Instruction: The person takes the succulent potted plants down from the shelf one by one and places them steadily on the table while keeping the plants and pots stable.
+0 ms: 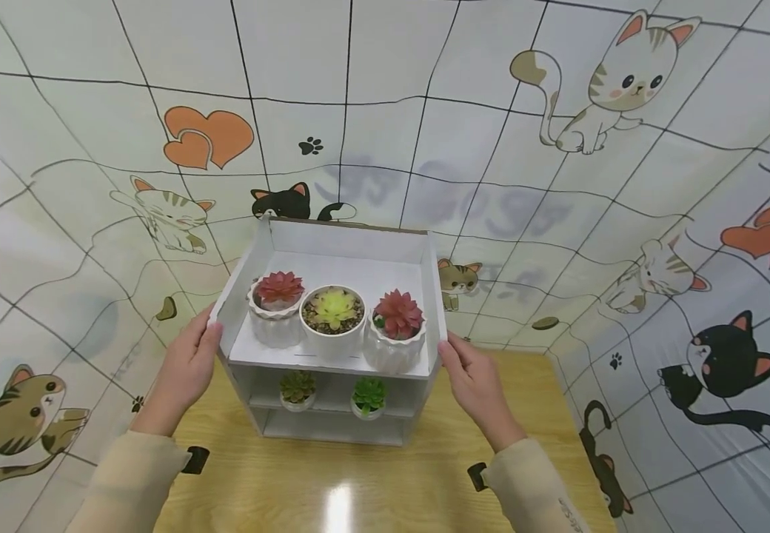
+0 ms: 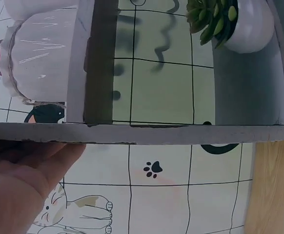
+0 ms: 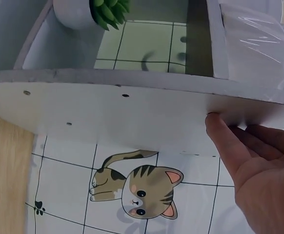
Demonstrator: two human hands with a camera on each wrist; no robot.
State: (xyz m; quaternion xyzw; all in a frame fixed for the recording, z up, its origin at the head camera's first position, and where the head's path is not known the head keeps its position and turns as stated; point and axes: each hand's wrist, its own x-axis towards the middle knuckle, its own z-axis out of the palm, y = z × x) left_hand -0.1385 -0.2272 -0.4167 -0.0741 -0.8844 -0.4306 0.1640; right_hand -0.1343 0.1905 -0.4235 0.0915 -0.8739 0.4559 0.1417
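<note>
A small white display shelf (image 1: 352, 248) stands in front of me, its upper level edged by raised sides. My left hand (image 1: 187, 368) holds its left side panel near the top. Opposite it, my right hand (image 1: 480, 389) holds the right panel, with fingertips against the outer face in the right wrist view. On the upper level sit a red succulent (image 1: 278, 289) in a scalloped white pot, a yellow-green succulent (image 1: 333, 308) in a round pot and another red succulent (image 1: 398, 314). Below are a dark green succulent (image 1: 298, 385) and a bright green succulent (image 1: 368, 394).
A light wooden table (image 1: 278, 488) extends under and in front of the shelf. Hanging white cloth (image 1: 385, 44) with grid lines and printed cats surrounds the table at the back and both sides, close behind the shelf.
</note>
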